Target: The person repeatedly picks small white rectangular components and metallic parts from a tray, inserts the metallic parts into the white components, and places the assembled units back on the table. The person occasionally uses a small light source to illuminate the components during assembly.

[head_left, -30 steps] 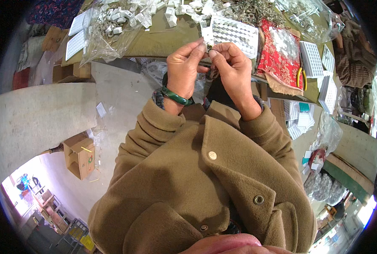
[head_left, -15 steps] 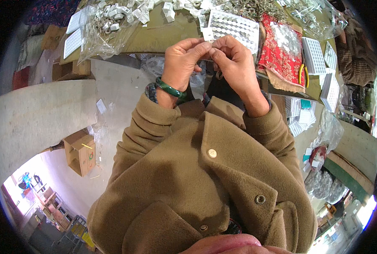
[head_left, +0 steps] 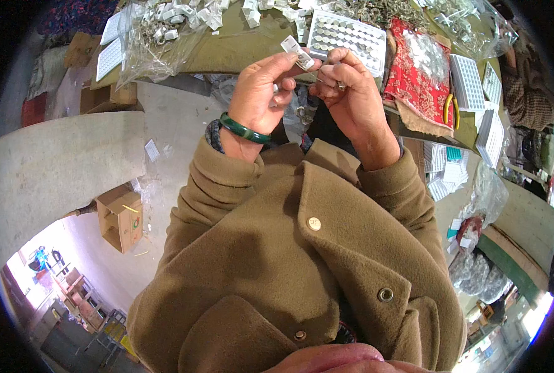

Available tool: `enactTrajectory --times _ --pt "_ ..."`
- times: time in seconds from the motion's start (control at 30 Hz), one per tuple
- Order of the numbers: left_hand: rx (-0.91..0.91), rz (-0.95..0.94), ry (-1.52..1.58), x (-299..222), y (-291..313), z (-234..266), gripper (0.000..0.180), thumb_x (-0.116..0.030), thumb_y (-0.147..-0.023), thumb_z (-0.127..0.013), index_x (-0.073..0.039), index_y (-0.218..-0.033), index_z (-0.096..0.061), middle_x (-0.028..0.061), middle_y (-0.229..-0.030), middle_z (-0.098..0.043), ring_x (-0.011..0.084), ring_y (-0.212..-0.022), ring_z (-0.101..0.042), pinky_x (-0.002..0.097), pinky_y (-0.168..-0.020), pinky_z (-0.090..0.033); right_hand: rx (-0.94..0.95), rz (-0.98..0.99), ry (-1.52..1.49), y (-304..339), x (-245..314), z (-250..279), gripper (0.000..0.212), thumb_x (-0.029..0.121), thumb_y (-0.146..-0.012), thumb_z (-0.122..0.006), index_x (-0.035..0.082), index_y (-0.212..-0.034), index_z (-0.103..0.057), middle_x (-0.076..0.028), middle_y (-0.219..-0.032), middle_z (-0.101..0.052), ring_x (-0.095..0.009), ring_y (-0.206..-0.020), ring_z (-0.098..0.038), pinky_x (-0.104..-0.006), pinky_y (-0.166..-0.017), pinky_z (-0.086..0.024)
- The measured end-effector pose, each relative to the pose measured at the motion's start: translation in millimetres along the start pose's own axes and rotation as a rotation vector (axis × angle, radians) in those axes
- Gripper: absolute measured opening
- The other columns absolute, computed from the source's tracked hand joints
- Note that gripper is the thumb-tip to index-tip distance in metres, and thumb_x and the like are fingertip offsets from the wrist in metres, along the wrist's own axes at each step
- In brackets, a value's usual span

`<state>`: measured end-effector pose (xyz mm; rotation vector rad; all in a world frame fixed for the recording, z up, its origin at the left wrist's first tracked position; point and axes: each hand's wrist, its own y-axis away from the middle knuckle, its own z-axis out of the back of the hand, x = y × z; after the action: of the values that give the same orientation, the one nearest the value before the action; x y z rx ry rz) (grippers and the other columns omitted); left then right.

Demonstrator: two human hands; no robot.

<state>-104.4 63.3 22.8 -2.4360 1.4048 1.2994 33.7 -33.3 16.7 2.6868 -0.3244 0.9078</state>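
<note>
A small white card (head_left: 294,50) with dark printed marks is pinched between the thumb and fingers of my left hand (head_left: 255,93), and its far end sticks up clear of them. A dark green bangle (head_left: 244,129) circles that wrist. Close to the card's near end, my right hand (head_left: 354,99) is closed in a pinch. Something thin and shiny shows at its fingertips, too small to name. Just beyond both hands, a white tray (head_left: 381,48) with rows of round silvery pieces lies on the olive-covered table (head_left: 246,50).
White tags (head_left: 196,15) and a clear plastic bag (head_left: 140,65) cover the table's far left. To the right lie a red patterned cloth (head_left: 406,87) with clear pieces on it, yellow-handled pliers (head_left: 448,112) and white trays (head_left: 466,81). A cardboard box (head_left: 122,221) stands on the floor at left.
My hands have drawn slightly apart, the left moving a little left. The white card has tilted and more of it shows. My right fingers remain pinched.
</note>
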Motion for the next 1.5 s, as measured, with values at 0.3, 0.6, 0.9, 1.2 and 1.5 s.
enactTrajectory --times 0.3,0.6,0.9,1.2,1.5 --pt "-0.006 0.122 0.252 4.9 -6.1 3.2 0.022 -0.014 -0.095 -0.056 0.0 -0.112 -0.058 0.0135 -0.11 -0.066 -0.002 -0.06 -0.05 0.0116 -0.041 -0.036 -0.039 0.248 0.264 1.2 -8.4 -4.5 0.014 -0.004 -0.083 -0.05 0.008 -0.089 -0.05 0.002 -0.069 -0.047 -0.009 -0.059 -0.044 -0.0279 -0.064 -0.045" --pt "-0.166 0.256 0.373 3.7 -5.0 -3.5 0.02 -0.022 -0.092 -0.065 -0.007 -0.105 -0.062 0.0042 -0.11 -0.065 0.0057 -0.09 -0.065 0.0115 -0.046 -0.036 -0.173 0.187 0.471 -2.8 -4.8 -1.1 0.009 0.001 -0.084 -0.061 0.002 -0.093 -0.06 0.0 -0.081 -0.06 -0.009 -0.072 -0.056 -0.025 -0.067 -0.047" --pt "-0.061 -0.06 -0.23 9.0 -1.0 7.5 0.023 -0.03 -0.089 -0.067 -0.007 -0.095 -0.067 -0.0001 -0.088 -0.067 0.0101 -0.086 -0.066 0.0169 -0.057 -0.044 -0.176 0.448 1.27 -4.3 5.7 -1.0 0.015 0.012 -0.087 -0.064 -0.002 -0.091 -0.064 -0.01 -0.078 -0.064 -0.012 -0.071 -0.057 -0.0287 -0.064 -0.047" --pt "-0.386 -0.672 -1.179 8.5 29.3 3.6 0.014 -0.014 -0.072 -0.065 -0.002 -0.078 -0.07 0.0202 -0.07 -0.062 0.0354 -0.066 -0.064 0.0424 -0.06 -0.05 0.158 0.287 1.907 -7.6 15.7 -38.7 0.024 0.019 -0.086 -0.062 -0.003 -0.079 -0.063 -0.027 -0.069 -0.056 -0.046 -0.064 -0.055 -0.0456 -0.056 -0.044" --pt "-0.47 -0.79 -1.225 11.7 47.1 11.7 0.014 -0.013 -0.071 -0.065 0.001 -0.071 -0.066 0.0209 -0.066 -0.061 0.0344 -0.061 -0.064 0.0421 -0.057 -0.05 0.165 0.533 1.987 -2.3 -10.4 -40.3 0.029 0.021 -0.088 -0.058 -0.003 -0.071 -0.059 -0.025 -0.064 -0.054 -0.043 -0.058 -0.053 -0.0458 -0.052 -0.04"
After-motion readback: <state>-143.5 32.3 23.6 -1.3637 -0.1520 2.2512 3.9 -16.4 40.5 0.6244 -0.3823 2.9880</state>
